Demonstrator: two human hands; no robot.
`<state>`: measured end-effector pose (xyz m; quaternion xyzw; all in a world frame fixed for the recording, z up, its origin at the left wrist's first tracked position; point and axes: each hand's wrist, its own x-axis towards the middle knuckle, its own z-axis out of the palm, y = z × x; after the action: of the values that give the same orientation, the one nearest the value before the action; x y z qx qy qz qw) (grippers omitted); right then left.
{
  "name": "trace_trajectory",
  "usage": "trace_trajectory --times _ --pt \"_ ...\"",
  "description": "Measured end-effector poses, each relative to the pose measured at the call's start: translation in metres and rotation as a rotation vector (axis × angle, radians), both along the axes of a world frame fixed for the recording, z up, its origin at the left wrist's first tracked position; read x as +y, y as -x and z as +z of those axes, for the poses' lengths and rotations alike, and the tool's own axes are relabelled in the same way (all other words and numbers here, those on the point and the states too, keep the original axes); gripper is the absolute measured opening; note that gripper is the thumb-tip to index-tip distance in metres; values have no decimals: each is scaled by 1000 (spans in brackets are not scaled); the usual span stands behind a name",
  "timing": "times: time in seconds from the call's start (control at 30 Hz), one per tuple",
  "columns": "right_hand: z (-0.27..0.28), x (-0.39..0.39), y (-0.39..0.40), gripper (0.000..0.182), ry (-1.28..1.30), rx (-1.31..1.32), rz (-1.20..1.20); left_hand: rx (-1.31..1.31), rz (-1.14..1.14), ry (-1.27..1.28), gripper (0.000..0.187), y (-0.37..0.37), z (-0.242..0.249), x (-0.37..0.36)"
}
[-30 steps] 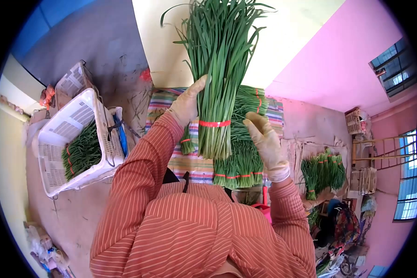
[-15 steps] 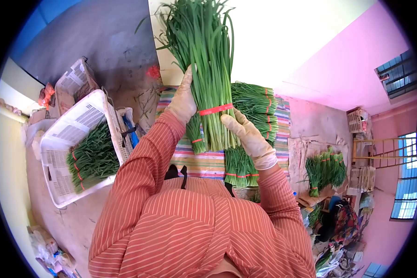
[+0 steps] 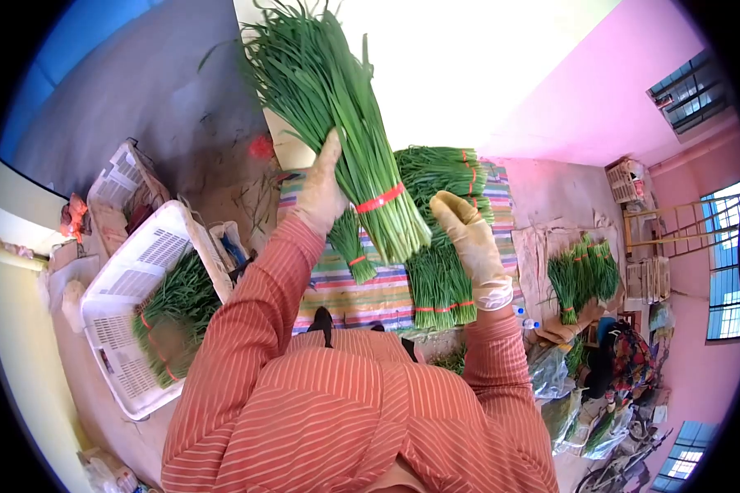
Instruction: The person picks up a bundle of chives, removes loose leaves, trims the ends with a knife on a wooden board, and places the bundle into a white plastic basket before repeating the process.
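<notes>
A thick bunch of garlic chives (image 3: pixel 362 156), bound near its cut ends by a red band (image 3: pixel 380 198), leans with its leaf tips toward the upper left. My gloved left hand (image 3: pixel 322 189) is closed around its left side and holds it up. To the right of the cut ends, apart from them, is my gloved right hand (image 3: pixel 467 234). Its fingers are curled together, and whatever may be between them is hidden. A smaller banded bunch (image 3: pixel 351 246) lies below my left hand. Stacked banded bunches (image 3: pixel 440 283) lie beneath and beside my right hand.
A striped mat (image 3: pixel 362 300) lies under the bunches. To the left stands a white plastic crate (image 3: pixel 152 238) with chives inside. More bunches (image 3: pixel 584 279) stand on cloth at the right. Beyond them, a person (image 3: pixel 629 361) in patterned clothing is bent low.
My right hand has let go of the bunch's lower end and moved right, its fingers curling. The bunch has tilted, cut ends swinging right and leaf tips left. The view has shifted slightly.
</notes>
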<state>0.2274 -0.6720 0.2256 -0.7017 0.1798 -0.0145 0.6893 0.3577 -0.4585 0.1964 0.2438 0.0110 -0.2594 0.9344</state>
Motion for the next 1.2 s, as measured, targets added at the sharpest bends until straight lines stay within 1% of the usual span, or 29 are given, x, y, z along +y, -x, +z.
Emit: trace_trajectory --times 0.03,0.07,0.1,0.13,0.17,0.2,0.23,0.27,0.3,0.33,0.4,0.43,0.47,0.53,0.6,0.63,0.67,0.7,0.73,0.8,0.83,0.87,0.93,0.97,1.0,1.07,1.1,1.13,1.2 --pt "0 1 -3 59 -18 -5 -2 -524 115 -525 57 9 -1 0" --pt "0 4 -8 73 6 -33 23 -1040 237 -1053 62 18 -5 -1" --pt "-4 6 -14 79 71 -81 54 -1024 177 -1017 75 21 -14 -5" --pt "-7 8 -22 85 136 -130 79 -1108 181 -997 69 23 -28 -10" --pt "3 15 -27 93 201 -142 81 -1002 56 -846 63 19 -56 -15" --pt "14 23 -30 89 225 -181 68 -890 -70 -693 59 18 -75 -19" --pt "-11 17 -47 85 14 -316 223 -900 -79 -689 59 30 -68 -23" --pt "-37 10 -62 81 -196 -450 379 -591 -168 -530 56 48 -52 -26" --pt "-16 21 -56 71 -174 -522 225 -283 -249 -369 56 61 -43 -31" --pt "-12 23 -51 71 -170 -529 219 -290 -254 -368 56 69 -42 -36" --pt "-6 26 -47 46 100 -439 -38 -364 -219 -458 62 79 -42 -43" --pt "8 30 -43 35 -222 -223 -168 -316 -179 -459 59 82 -42 -46" --pt "6 29 -42 35 -222 -226 -165 -318 -177 -459 59 84 -44 -47" --pt "-9 25 -39 28 -390 -290 -211 -322 -154 -561 56 86 -48 -49" --pt "-26 12 -38 24 -318 -287 -174 -230 -172 -516 55 84 -53 -48" --pt "-28 9 -36 23 -161 -307 -125 -140 -194 -467 54 83 -55 -47" --pt "-31 4 -34 22 -3 -326 -76 -139 -193 -468 54 83 -56 -47" --pt "-54 -8 -36 24 553 -394 -33 -126 -186 -429 54 82 -57 -47" --pt "-47 -7 -35 24 553 -394 -31 -113 -179 -390 53 82 -58 -48" --pt "-32 -5 -33 27 -52 -393 -64 -120 -170 -406 50 80 -59 -49" --pt "-28 -6 -34 31 -148 -399 -52 -125 -168 -424 47 81 -59 -49" --pt "-11 -5 -33 31 -150 -394 -48 -119 -165 -425 47 81 -54 -49" --pt "24 -6 -31 39 -94 -71 -21 -312 -183 -497 44 79 -45 -47" --pt "32 -14 -32 53 -9 -18 33 -739 -39 -837 45 78 -48 -44" --pt "20 -24 -39 66 -25 -21 6 -726 -38 -841 45 72 -55 -43" --pt "-19 -52 -47 71 -9 -170 36 -310 -7 -526 48 57 -73 -40" --pt "-21 -58 -42 71 121 -69 33 -77 -81 -219 48 55 -56 -33" --pt "-21 -62 -39 72 250 23 31 -63 -75 -220 48 50 -58 -28" --pt "-28 -58 -27 69 281 62 60 -178 -56 -177 43 39 -62 -18"
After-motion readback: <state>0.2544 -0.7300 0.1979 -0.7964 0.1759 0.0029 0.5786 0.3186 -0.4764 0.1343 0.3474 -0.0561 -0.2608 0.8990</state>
